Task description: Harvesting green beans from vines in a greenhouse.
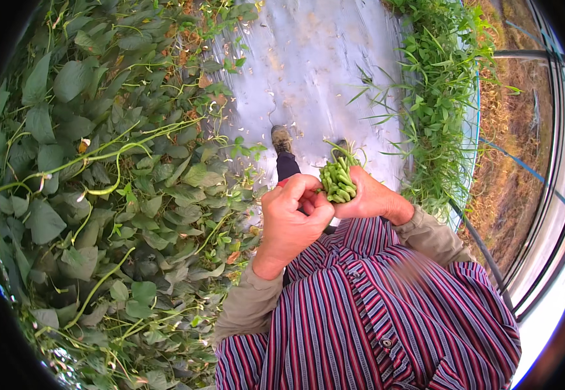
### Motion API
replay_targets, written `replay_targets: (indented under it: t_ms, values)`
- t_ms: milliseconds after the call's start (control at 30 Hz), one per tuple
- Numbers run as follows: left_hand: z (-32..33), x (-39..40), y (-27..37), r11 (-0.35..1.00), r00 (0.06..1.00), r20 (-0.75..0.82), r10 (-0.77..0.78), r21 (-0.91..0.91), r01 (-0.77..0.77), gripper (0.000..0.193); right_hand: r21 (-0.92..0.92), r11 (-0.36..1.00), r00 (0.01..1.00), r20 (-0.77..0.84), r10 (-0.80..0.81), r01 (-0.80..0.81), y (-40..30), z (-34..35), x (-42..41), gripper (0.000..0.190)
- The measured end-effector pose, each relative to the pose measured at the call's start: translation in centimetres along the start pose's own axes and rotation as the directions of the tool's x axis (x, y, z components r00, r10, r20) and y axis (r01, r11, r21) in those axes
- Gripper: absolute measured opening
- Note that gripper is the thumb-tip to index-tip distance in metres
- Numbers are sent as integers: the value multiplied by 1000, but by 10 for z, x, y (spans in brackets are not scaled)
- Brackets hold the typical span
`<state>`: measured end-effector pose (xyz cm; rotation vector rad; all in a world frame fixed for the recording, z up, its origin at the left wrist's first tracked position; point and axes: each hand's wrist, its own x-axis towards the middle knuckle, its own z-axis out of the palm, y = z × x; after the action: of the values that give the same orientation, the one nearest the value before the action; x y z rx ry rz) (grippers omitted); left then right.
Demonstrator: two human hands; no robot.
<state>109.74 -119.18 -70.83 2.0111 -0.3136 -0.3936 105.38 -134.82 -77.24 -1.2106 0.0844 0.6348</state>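
A bundle of green bean pods is gripped in my right hand, with the pod ends facing up and thin, curling tips sticking out at the far side. Right beside it is my left hand, its fingers bent and drawn together at the bundle's left edge. Something small and red shows behind the left fingers; what it is, and whether those fingers pinch anything, I cannot tell. Both hands are in front of my striped shirt.
Dense leafy bean plants with long hanging pods fill the left. Silvery plastic ground sheeting runs ahead under my shoes. Green weeds line its right edge, beside blue-edged sheeting, dry ground and a dark pole.
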Motion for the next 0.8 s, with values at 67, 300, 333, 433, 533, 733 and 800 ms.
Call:
replay_targets:
  t_ms: [67,300,333,433,533,733,800]
  values:
    - [-4,12,-14,992,998,17,63,109,-65,16,39,999,999,-49,13,-11,3,2,16,17]
    - [-28,62,-57,872,961,146,235,406,-275,17,8,995,989,-105,101,-101,11,0,72,19]
    - [-32,67,-65,860,957,210,200,430,-274,17,5,996,988,-124,91,-92,13,2,80,19]
    - [-42,81,-90,835,938,320,129,476,-277,20,-41,979,974,-121,194,-200,32,3,102,20]
    - [-49,88,-115,809,885,466,20,513,-288,20,-20,963,960,-81,268,-270,49,4,120,23]
    - [-50,104,-174,873,851,523,-44,434,-222,15,-111,898,902,-128,412,-426,82,3,153,23]
    - [-50,101,-209,957,836,541,-87,277,-80,13,-74,894,888,-178,423,-441,106,7,152,21]
